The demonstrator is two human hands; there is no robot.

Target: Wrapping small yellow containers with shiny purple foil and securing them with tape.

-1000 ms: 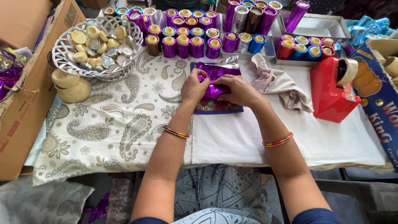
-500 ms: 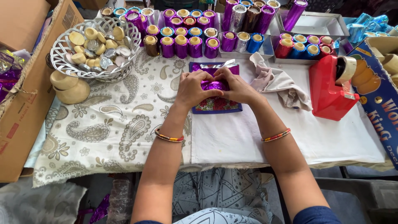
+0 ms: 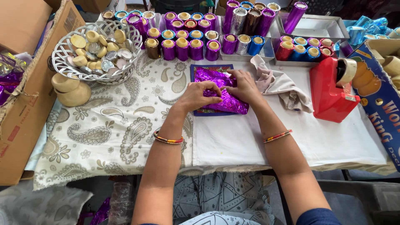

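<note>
Both hands have dropped lower now, left hand and right hand pressing the purple foil flat around something hidden, fingers curled tight on it.

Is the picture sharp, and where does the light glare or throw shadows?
Head view: even, soft light; the centre is sharp, with no motion blur on the left hand or right hand. Bright glints sparkle on the crinkled purple foil sheet and the row of foil-wrapped cylinders. Only faint shadows under the red tape dispenser. The edges bend slightly outward, wide-lens style.
</note>
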